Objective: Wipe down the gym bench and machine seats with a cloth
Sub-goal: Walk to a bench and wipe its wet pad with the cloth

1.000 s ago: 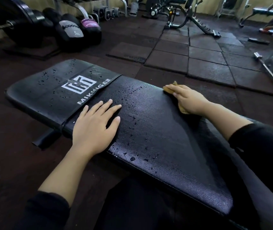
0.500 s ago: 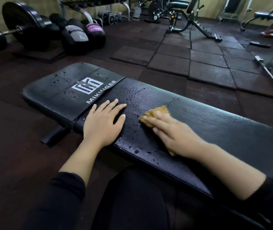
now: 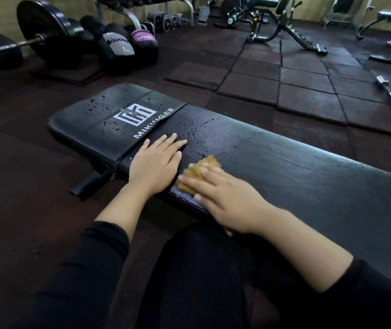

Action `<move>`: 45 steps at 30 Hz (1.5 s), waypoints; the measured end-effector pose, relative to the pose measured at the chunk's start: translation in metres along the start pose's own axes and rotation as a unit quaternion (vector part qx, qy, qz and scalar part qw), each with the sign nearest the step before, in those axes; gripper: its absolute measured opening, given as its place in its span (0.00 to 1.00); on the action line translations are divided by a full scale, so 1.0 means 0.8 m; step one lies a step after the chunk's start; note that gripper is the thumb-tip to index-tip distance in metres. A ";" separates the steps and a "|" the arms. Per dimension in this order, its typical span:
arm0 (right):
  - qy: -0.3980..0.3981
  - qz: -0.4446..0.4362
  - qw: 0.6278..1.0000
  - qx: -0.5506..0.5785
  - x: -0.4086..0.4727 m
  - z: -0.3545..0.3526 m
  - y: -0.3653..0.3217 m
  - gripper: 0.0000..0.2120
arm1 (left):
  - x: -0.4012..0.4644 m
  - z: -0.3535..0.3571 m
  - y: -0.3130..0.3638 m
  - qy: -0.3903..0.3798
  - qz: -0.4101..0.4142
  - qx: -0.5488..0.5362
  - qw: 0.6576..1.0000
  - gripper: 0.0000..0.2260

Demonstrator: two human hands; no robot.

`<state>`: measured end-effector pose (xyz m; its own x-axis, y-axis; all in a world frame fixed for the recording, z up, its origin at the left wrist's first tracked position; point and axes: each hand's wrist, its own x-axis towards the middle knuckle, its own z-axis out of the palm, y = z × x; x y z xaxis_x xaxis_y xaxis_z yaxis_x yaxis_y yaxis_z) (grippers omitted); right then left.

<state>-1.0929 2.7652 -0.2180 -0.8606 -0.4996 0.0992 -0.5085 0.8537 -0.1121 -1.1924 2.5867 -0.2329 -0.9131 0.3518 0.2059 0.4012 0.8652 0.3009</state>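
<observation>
Black sleeves in foreground. Right hand point(image 3: 227, 198), fingers straight, is pressing tan cloth point(image 3: 204, 172) flat onto near edge of bench pad point(image 3: 296, 176). Left hand point(image 3: 155, 163), fingers spread, is lying flat just beside it. Droplets are beading near white logo point(image 3: 134, 113). Medicine balls point(image 3: 116, 49) and barbell point(image 3: 42, 34) are sitting beyond.

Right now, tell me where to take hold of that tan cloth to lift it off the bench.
Pinch the cloth at its far corner, coming from above and beyond the fingertips. That corner alone sticks out; the right hand presses the rest flat on the bench.
</observation>
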 end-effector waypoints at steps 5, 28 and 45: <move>-0.033 -0.099 0.995 0.005 -0.060 -0.018 0.022 0.21 | 0.000 0.002 -0.003 0.001 0.005 0.002 1.000 0.19; 0.168 0.135 0.961 0.172 -0.006 -0.032 0.039 0.18 | 0.003 0.001 -0.003 0.009 0.007 0.000 1.000 0.19; 0.071 0.279 0.956 -0.053 0.023 -0.018 0.018 0.42 | 0.002 0.003 -0.002 0.017 0.009 0.003 1.000 0.19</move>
<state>-1.1158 2.7702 -0.2037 -0.9808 0.0572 0.1864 0.0416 0.9954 -0.0862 -1.1945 2.5866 -0.2356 -0.9029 0.3553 0.2420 0.4170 0.8607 0.2921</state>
